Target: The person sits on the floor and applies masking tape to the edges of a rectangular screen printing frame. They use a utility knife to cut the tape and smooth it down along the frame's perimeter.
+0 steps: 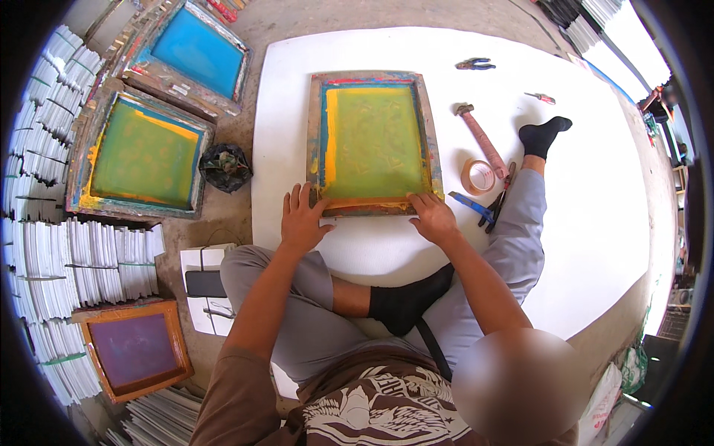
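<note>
Right now both my hands are at the near edge of a wood-framed screen (374,141), yellow-green inside with yellow and blue smears round the rim, lying flat on a white sheet (595,215) before my crossed left leg. My left hand (303,224) is at its near-left corner, fingers open and spread, thumb apart. My right hand (436,219) has its fingers bent over the near-right corner; whether they grip it or only rest there, I cannot tell.

To the right of the screen lie a hammer (482,139) with a wrapped handle, a roll of tape (468,178) just beside the handle's end, and a blue knife (469,205). Farther off are pliers (476,65) and a screwdriver (541,98). On my left, beyond the sheet, sits a black plastic bag (226,167), next to a green screen (145,154).
</note>
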Tool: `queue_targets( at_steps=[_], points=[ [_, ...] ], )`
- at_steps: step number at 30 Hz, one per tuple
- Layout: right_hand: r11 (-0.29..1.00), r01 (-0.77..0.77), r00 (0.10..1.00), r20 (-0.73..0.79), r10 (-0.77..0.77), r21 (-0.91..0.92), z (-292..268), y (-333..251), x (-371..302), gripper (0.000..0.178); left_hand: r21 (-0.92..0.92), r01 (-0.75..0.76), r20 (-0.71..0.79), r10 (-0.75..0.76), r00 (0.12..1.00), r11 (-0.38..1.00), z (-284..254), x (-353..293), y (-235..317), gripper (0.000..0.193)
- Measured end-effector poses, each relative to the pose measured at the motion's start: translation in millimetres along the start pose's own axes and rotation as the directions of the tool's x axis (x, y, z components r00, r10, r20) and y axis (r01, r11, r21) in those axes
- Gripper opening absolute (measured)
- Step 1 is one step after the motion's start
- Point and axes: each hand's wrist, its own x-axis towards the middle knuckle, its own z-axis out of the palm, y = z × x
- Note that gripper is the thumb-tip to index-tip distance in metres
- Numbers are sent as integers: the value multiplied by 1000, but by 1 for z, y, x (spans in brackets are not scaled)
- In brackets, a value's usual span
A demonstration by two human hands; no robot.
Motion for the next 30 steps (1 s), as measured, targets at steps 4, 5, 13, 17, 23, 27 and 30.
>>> queue_targets(
  at_steps=[4, 5, 13, 17, 23, 27, 30],
  points=[
    [997, 54, 992, -108, -61, -63, 6, 13, -10, 66, 44, 38, -1, -38, 999, 998, 9, -2, 2, 69],
    [995, 63, 987, -142, -74, -79, 9, 17, -14, 65, 57, 42, -2, -42, 999, 997, 10, -3, 1, 68],
    [996, 25, 995, -90, -32, -84, 9, 20, -33, 62, 123, 11, -29, -7, 1000, 992, 17, -11, -4, 65],
    [991, 18, 1000, 18, -16, -130, 5, 16, -40, 72, 194, -11, -27, 16, 1000, 981, 19, -18, -10, 69],
    [968, -39, 988, 132, 73, -247, 5, 19, -49, 78, 359, -96, -17, 110, 994, 928, 28, -18, -9, 80],
    [972, -36, 988, 139, 70, -234, -6, 10, -50, 81, 314, -98, 35, 92, 995, 944, 12, -17, 1, 87],
    [983, -33, 997, 59, 44, -179, -7, 6, -49, 85, 207, -131, -14, 137, 990, 969, 16, -15, 19, 91]
  ],
)
